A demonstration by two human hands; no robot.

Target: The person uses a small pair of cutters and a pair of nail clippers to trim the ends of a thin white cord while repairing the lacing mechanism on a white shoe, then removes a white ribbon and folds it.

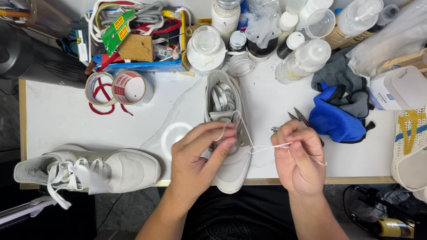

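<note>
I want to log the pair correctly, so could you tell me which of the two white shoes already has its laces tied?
The white shoe at the table's left corner, lying sideways with a bow; the upright shoe between the hands has loose laces.

A white marble-patterned table (66,115) with a thin wooden edge spreads beneath and beyond the hands. Below its near edge, at the wrists, lies dark floor (115,213). Even, bright light falls from above.
</note>
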